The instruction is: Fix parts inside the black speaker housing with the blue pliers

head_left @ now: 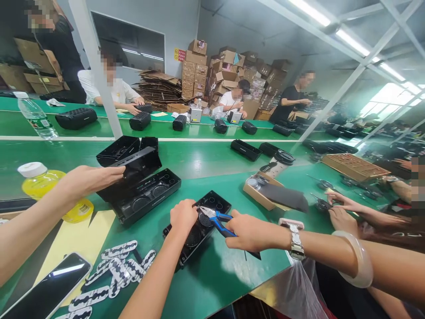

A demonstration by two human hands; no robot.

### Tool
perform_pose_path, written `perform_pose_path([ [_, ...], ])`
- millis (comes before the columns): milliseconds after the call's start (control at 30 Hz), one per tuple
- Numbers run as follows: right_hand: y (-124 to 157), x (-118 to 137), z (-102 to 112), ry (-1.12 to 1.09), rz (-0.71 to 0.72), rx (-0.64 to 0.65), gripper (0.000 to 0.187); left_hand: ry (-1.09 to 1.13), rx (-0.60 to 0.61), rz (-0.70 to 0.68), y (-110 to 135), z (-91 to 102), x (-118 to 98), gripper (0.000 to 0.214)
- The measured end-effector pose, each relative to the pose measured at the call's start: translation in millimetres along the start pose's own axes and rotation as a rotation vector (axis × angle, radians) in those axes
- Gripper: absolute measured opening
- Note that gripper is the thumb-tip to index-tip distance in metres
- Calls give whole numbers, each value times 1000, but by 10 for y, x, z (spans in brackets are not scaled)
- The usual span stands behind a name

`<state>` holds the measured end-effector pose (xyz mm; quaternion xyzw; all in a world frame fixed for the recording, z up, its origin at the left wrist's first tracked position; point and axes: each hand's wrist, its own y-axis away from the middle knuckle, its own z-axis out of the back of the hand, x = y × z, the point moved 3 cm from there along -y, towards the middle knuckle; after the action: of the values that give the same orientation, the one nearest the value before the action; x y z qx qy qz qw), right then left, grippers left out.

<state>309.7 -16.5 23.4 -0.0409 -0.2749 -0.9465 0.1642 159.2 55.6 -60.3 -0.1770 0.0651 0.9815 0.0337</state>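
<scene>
The step in hand appears to be a pliers job on the inside of a black speaker housing (217, 203), which lies open side up on the green desk (215, 279), just in front of the person and between the two arms. The left hand (182, 216) rests on the housing's near edge, its fingers curled over the rim to steady it. The right hand (247, 232) has its fingers wrapped tight around the blue-handled pliers (215, 217), whose tip points at the housing just beside the left knuckles; what the tip grips is too small to tell. The next move likely calls for a short, controlled squeeze or pull while the left hand keeps the housing from sliding, with the tip kept clear of the left fingers. To the left, a co-worker's hand (91, 178) reaches onto a stack of open housings (142, 190), well apart from this work.
</scene>
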Motion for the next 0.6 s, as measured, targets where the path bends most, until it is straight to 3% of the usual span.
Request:
perform_pose_path([
  [133, -60, -44, -28, -88, 48, -29, 21, -3, 1, 2, 2, -14, -9, 19],
  [333, -173, -200, -50, -294, 52, 36, 49, -9, 4, -19, 4, -26, -20, 19],
  [600, -201, -186, -18, -371, 21, 15, 43, 3, 13, -22, -18, -23, -21, 19],
])
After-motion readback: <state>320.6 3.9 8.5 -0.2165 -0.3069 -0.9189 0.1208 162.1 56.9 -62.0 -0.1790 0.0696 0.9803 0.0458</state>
